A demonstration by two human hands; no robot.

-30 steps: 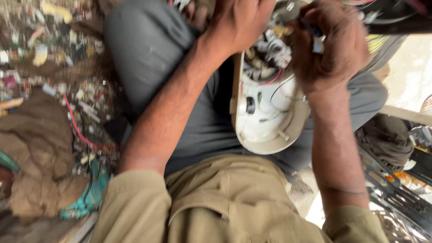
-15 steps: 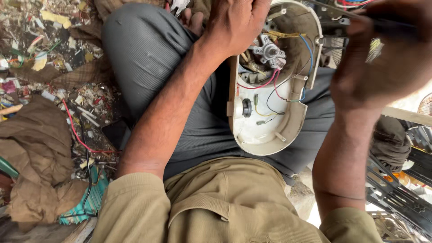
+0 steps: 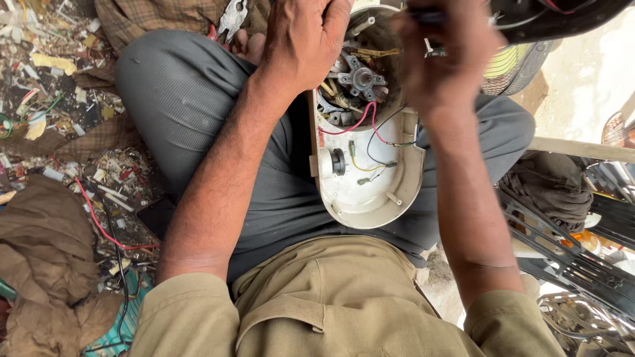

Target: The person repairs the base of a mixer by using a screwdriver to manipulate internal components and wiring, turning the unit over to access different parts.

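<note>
Mostly hidden: right hand (image 3: 444,56) is blurred, its fingers closed on a dark tool cut off by the top edge.
Left hand (image 3: 305,41): fingers curled over the cream housing (image 3: 370,192) rim, gripping it.
Room: knees and floor scraps (image 3: 63,125) crowd both sides.
Housing: open on the lap, motor (image 3: 360,78) and red wires (image 3: 360,122) exposed.

An opened cream housing (image 3: 368,173) is steadied on the lap by the left hand (image 3: 302,41). Above the housing, a dark tool (image 3: 423,14) is gripped by the blurred right hand (image 3: 444,61). Pliers (image 3: 232,18) are seen left of the housing.
</note>
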